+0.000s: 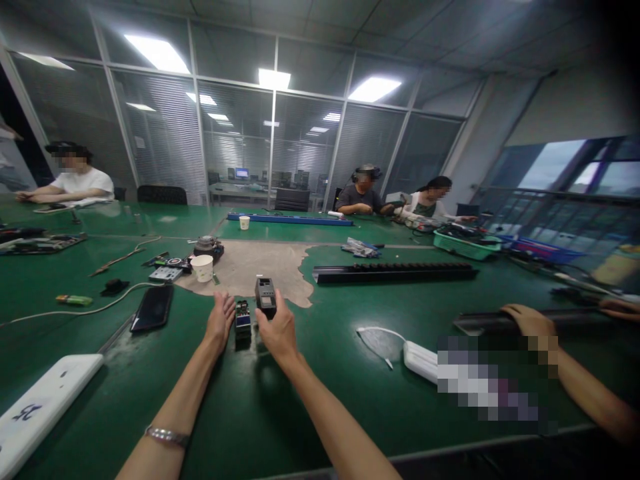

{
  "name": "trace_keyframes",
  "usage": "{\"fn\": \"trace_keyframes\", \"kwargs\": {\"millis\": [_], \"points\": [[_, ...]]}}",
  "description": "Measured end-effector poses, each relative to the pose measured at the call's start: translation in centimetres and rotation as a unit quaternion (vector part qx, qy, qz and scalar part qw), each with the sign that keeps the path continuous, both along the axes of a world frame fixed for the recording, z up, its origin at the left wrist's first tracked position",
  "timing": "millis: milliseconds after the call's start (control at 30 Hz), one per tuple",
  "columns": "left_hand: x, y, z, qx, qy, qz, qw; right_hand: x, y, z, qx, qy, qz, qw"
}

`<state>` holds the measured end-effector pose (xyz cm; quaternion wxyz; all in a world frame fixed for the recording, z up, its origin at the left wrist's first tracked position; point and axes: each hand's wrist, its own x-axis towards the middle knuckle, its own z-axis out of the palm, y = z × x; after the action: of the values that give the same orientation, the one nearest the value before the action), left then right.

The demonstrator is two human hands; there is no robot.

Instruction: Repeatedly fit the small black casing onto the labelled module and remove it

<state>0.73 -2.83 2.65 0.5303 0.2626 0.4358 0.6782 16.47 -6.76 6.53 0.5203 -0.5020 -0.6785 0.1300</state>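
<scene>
My right hand [278, 327] grips a small dark grey plastic housing [265, 293] with cut-out openings in its face, held just above the table. To its left a small electronic module [243, 321] with a bare circuit board and a dark bluish panel stands on the green table [320, 413]. My left hand [220, 321] is beside that module, fingers stretched out and holding nothing. Whether its fingertips touch the module I cannot tell.
A black phone [152, 308] and a white power bank [47, 407] lie left; a paper cup [203, 269] stands ahead. Right are a white device with a cable [421, 360], a black rail [395, 273] and another person's hand [533, 327]. Several people sit around the table.
</scene>
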Motion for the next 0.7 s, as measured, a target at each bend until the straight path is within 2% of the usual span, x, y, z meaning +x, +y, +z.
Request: {"fn": "trace_keyframes", "kwargs": {"millis": [133, 233, 400, 567, 700], "points": [[0.7, -0.2, 0.3, 0.011, -0.004, -0.019, 1.000, 4.3, 0.3, -1.6, -0.039, -0.018, -0.044, 0.998], [1.1, -0.2, 0.3, 0.021, -0.002, -0.037, 0.999, 6.1, 0.3, -3.0, -0.062, -0.038, -0.058, 0.996], [1.0, -0.3, 0.3, 0.023, 0.005, -0.040, 0.999, 6.6, 0.2, -4.3, -0.071, -0.054, -0.054, 0.995], [0.6, -0.5, 0.4, 0.009, 0.011, -0.027, 1.000, 6.5, 0.3, -4.8, -0.047, -0.056, -0.067, 0.995], [0.5, -0.3, 0.3, 0.003, 0.007, -0.015, 1.000, 6.6, 0.1, -4.8, -0.062, -0.064, -0.055, 0.995]]}}
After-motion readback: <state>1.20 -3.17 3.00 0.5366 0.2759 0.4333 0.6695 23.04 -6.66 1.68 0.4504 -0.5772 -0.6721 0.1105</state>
